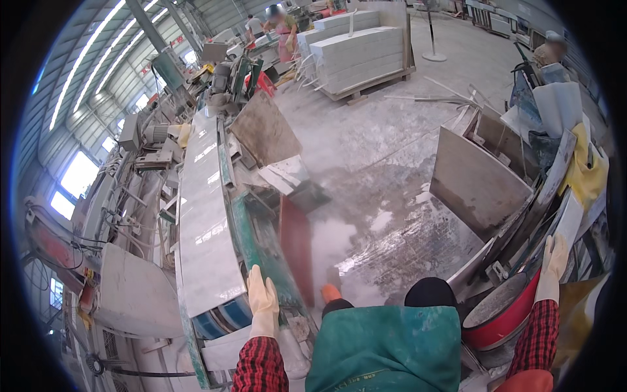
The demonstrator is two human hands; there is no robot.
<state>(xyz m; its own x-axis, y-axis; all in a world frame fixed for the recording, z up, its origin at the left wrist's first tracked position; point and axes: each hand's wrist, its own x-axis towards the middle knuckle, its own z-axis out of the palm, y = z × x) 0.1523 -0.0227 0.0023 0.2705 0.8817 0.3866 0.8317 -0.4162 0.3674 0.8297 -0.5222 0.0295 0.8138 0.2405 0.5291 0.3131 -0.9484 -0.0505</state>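
Both my hands wear pale cream rubber gloves, below red-and-black checked sleeves. My left hand (262,302) rests at the near end of the machine's green side frame (258,245), beside a long pale stone slab (208,215) on the conveyor. Its fingers point forward, stretched out, and it holds nothing that I can see. To the right, my right hand (555,258) is beside the lower end of a narrow white strip (571,214), above a red-sided round tub (530,297). Its fingers look extended; whether they touch the strip I cannot tell.
Blue rollers (221,320) show at the conveyor's near end. A brown board (480,183) leans on the right, near a yellow cloth (583,163). Wet floor (392,242) lies ahead. Stacked white slabs (359,59) stand on a pallet at the back, with other people beyond.
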